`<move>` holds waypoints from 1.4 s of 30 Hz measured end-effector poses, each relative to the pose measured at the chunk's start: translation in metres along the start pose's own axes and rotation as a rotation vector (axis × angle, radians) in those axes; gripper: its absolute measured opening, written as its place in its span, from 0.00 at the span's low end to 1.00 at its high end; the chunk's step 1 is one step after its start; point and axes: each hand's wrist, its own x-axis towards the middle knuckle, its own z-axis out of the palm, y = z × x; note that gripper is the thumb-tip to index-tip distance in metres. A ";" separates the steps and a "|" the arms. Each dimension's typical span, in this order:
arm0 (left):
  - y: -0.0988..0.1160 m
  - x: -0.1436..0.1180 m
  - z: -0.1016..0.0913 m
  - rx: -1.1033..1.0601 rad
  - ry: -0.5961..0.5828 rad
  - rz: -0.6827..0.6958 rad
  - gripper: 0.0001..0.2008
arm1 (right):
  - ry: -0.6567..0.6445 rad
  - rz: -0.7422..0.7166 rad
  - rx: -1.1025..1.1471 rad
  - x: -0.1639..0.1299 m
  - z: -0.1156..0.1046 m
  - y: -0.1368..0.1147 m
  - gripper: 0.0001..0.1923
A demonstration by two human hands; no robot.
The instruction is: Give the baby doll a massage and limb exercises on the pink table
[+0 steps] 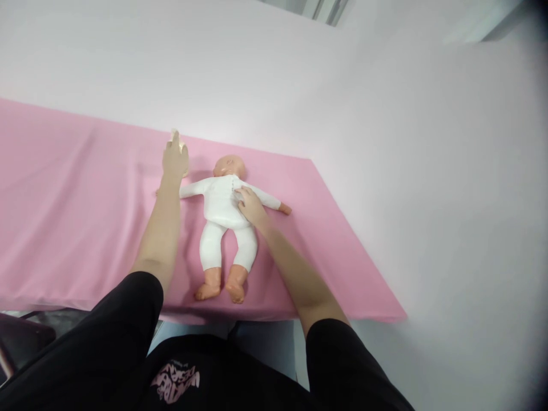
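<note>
A baby doll in a white long-sleeved suit lies on its back, arms spread, feet toward me. My right hand rests on the side of its chest, beside the row of small dark marks down the front. Its fingers are apart; a pale patch shows by the fingertips, and I cannot make out what it is. To the left of the doll's head, my left hand is closed around a small pale-yellow bottle, one finger reaching to its whitish top. The hand covers most of the bottle.
A pink cloth covers the table, its right edge slanting down toward me. A white wall stands behind. At the lower left is a dark chair-like object, partly hidden by my sleeve.
</note>
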 end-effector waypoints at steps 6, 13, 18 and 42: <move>0.001 0.003 -0.001 0.138 0.096 0.031 0.33 | -0.014 0.009 -0.005 -0.005 -0.014 -0.017 0.31; 0.033 -0.023 0.070 0.321 -0.212 0.452 0.20 | -0.157 -0.312 0.065 -0.018 -0.018 -0.049 0.22; 0.017 -0.076 0.135 0.716 -0.729 0.560 0.23 | -0.290 -0.352 -0.108 -0.020 -0.005 -0.051 0.23; -0.089 -0.091 0.082 0.460 -0.623 0.505 0.37 | 0.025 -0.278 0.490 -0.011 0.013 -0.010 0.21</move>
